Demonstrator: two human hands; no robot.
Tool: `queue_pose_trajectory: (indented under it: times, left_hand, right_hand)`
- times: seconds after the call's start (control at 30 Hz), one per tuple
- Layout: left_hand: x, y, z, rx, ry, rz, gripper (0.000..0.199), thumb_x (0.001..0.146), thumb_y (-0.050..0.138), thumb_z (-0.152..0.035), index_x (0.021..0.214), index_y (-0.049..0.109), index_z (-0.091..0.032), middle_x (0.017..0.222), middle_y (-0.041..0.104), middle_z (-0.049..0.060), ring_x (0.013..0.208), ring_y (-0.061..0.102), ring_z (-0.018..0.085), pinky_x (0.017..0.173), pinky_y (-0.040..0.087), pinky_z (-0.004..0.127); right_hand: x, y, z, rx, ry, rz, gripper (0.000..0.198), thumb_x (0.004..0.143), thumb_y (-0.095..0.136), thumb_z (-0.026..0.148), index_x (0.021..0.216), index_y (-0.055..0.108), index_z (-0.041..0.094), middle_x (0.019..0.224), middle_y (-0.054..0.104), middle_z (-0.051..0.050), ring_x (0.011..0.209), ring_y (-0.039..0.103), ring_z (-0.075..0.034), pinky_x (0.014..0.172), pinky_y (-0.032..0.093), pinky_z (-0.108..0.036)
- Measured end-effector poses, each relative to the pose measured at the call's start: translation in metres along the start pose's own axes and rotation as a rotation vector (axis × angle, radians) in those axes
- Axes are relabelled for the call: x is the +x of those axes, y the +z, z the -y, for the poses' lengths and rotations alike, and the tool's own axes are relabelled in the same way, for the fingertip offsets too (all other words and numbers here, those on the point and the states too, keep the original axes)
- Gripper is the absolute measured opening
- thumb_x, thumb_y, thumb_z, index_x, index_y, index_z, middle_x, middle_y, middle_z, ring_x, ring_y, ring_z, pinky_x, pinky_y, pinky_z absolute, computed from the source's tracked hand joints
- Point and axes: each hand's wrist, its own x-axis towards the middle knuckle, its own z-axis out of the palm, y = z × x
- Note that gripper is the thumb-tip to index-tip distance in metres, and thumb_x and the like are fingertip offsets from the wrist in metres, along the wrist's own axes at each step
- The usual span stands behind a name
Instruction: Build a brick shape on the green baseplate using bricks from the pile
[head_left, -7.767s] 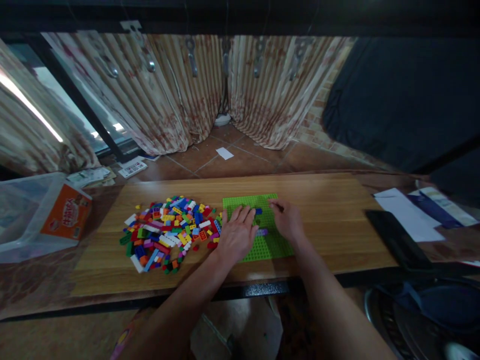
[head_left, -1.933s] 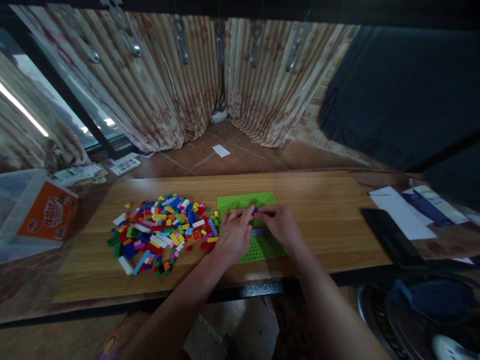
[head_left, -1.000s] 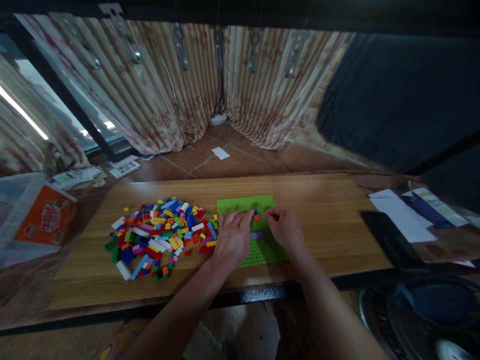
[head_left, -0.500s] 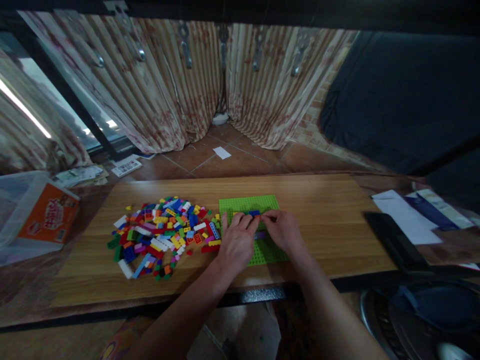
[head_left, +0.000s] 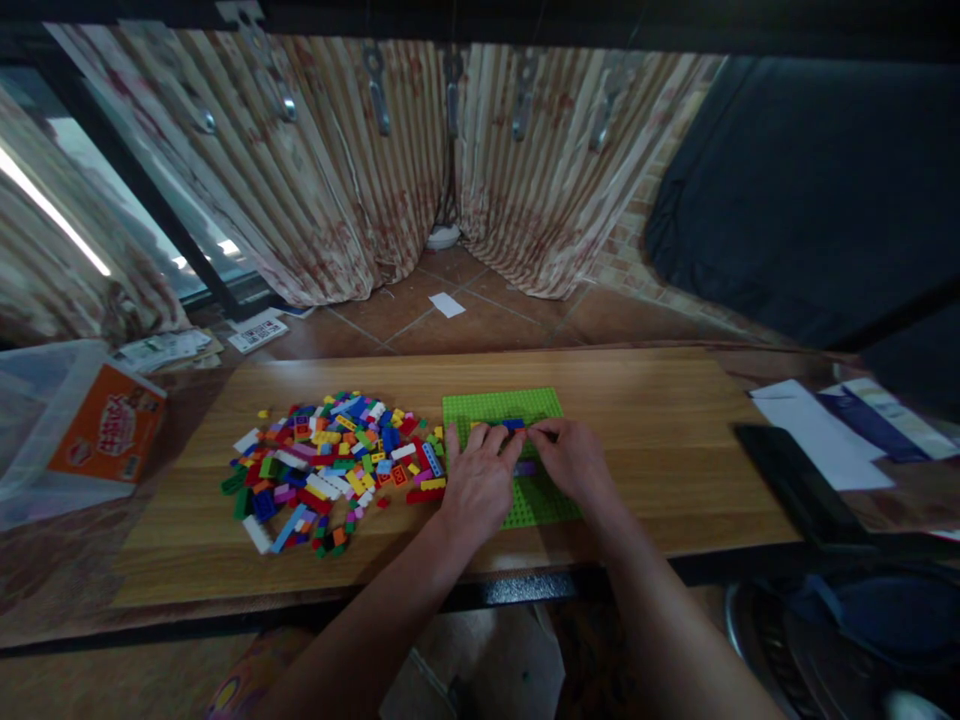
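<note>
A green studded baseplate [head_left: 544, 512] lies on the wooden table, partly covered by my hands. My left hand [head_left: 480, 482] rests over its left side, fingers spread and bent down onto it. My right hand [head_left: 571, 458] pinches at the plate's middle, thumb and forefinger together; whatever is between them is too small and covered to name. Just beyond the fingertips a blue brick [head_left: 513, 424] sits on the plate. Between the hands a purple brick [head_left: 525, 468] shows on the plate, nearer to me. A bit of yellow peeks out behind my left fingers.
Left of the plate spreads a heap of mixed toy bricks [head_left: 322, 465] on the wooden table [head_left: 652, 430]. A clear plastic bin [head_left: 45, 440] with an orange label stands at the far left. To the right lie a black flat object [head_left: 799, 485] and white papers [head_left: 817, 435].
The whole view has shifted slightly, moving the table a little to the right in the picture. Both hands keep nearly the same place and pose on the baseplate.
</note>
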Motion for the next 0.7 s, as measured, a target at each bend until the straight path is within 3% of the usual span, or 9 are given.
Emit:
queue_pose_trajectory:
  times: [0.7]
  left_hand:
    - [0.0028, -0.0004, -0.0019, -0.028, -0.051, 0.031, 0.046, 0.09, 0.041, -0.015, 0.133, 0.051, -0.029, 0.115, 0.056, 0.008, 0.112, 0.044, 0.027, 0.104, 0.021, 0.066]
  right_hand:
    - [0.0064, 0.0012, -0.001, 0.051, 0.008, 0.036, 0.023, 0.084, 0.055, 0.027, 0.082, 0.076, 0.021, 0.083, 0.075, -0.006, 0.079, 0.067, -0.017, 0.07, 0.046, -0.024]
